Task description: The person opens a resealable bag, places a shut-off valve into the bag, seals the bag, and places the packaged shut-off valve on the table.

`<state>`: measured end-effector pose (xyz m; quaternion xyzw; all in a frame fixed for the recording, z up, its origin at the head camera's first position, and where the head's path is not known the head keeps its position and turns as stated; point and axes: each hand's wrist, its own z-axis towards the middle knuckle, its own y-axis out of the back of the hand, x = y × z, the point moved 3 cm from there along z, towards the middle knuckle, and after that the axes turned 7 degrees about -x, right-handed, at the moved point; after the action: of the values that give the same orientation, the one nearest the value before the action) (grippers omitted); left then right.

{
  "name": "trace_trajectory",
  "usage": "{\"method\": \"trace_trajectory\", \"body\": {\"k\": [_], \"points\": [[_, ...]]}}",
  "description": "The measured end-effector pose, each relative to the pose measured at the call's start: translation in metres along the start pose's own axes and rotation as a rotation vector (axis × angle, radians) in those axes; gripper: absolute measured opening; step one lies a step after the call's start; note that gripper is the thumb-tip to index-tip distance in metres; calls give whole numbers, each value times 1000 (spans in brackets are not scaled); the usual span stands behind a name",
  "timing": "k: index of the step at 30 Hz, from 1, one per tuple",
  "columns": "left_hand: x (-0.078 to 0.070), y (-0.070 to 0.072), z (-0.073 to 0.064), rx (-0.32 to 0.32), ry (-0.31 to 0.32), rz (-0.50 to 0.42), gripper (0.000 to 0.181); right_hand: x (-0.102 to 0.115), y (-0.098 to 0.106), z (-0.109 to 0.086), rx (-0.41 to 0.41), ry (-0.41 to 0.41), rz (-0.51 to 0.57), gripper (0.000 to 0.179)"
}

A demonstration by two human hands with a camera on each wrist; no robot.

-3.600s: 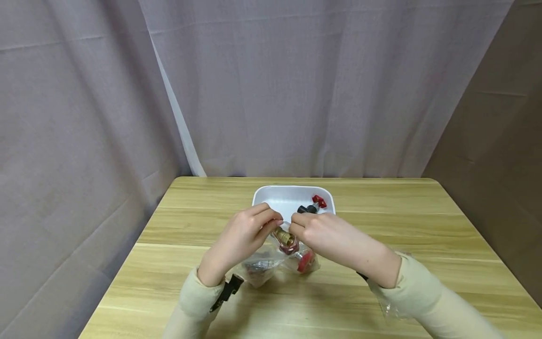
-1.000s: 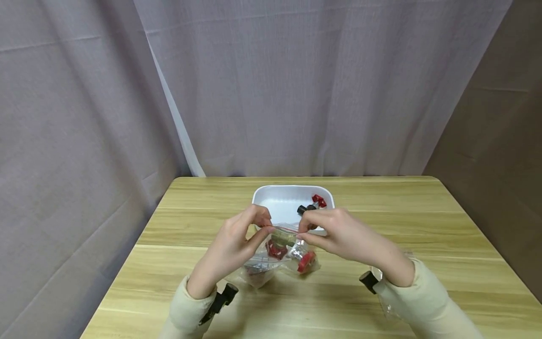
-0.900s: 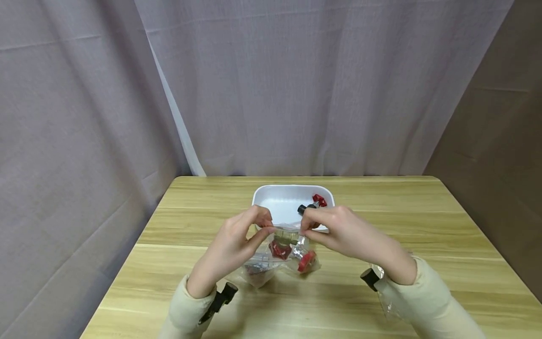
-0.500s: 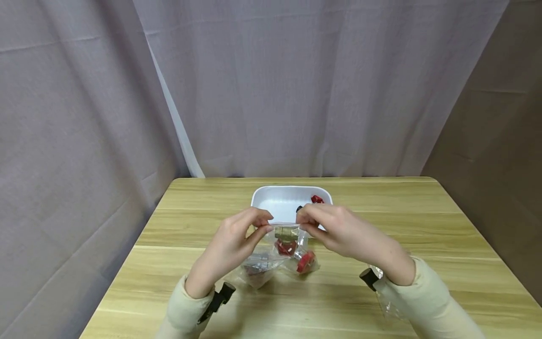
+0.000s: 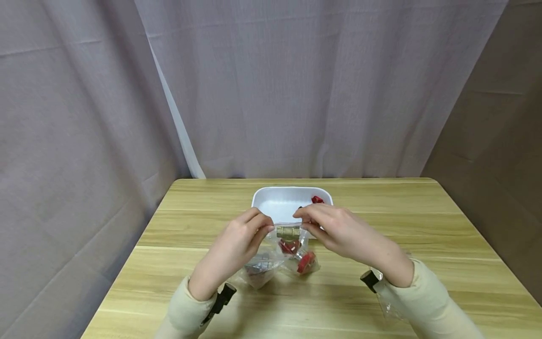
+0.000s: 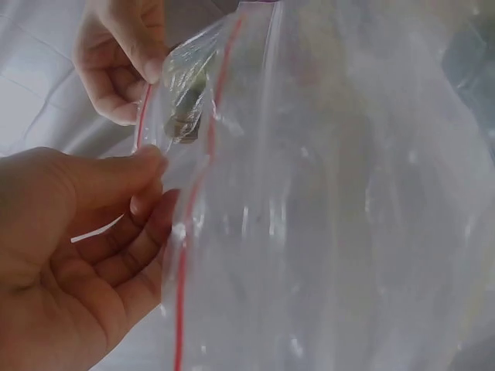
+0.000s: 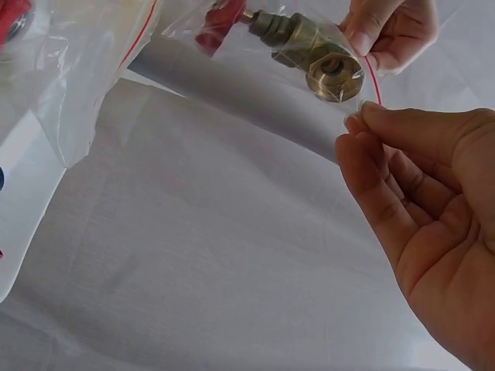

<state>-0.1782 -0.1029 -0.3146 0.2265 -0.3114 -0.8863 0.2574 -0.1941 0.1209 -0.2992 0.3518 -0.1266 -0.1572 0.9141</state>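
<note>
On my remote feed I've got left hand (image 5: 239,242) and right hand (image 5: 340,228), fingers (image 7: 363,158) on both pinching the mouth of a clear zip bag (image 5: 290,239), brass valve (image 7: 305,50) inside, by the near edge of the white tray (image 5: 292,188). Nearer the camera on the table (image 5: 381,202) I log another bag (image 5: 314,267) with a red-handled part (image 5: 306,262), plus a third bag (image 5: 258,278), contents too hazy to name
</note>
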Motion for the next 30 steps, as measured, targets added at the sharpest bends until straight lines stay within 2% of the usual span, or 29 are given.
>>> {"method": "trace_trajectory", "body": {"k": [4,12,14,21,27,30], "points": [[-2,-1,1,-33,-48,51,4,-1,2,-1,-11,-16,32,32],[-6,-7,-1,-46,-103,19,8,-1,2,-13,35,-112,102,24],[-7,-8,-1,-48,-111,23,10,-1,1,-15,38,-111,95,24],[-13,-12,1,-43,-136,68,7,1,-10,-16,39,-28,-32,20],[-16,-19,0,-22,-179,106,7,6,-22,-14,26,-51,11,13],[-17,-23,0,-4,-181,102,6,7,-25,-13,9,-75,32,10]]}}
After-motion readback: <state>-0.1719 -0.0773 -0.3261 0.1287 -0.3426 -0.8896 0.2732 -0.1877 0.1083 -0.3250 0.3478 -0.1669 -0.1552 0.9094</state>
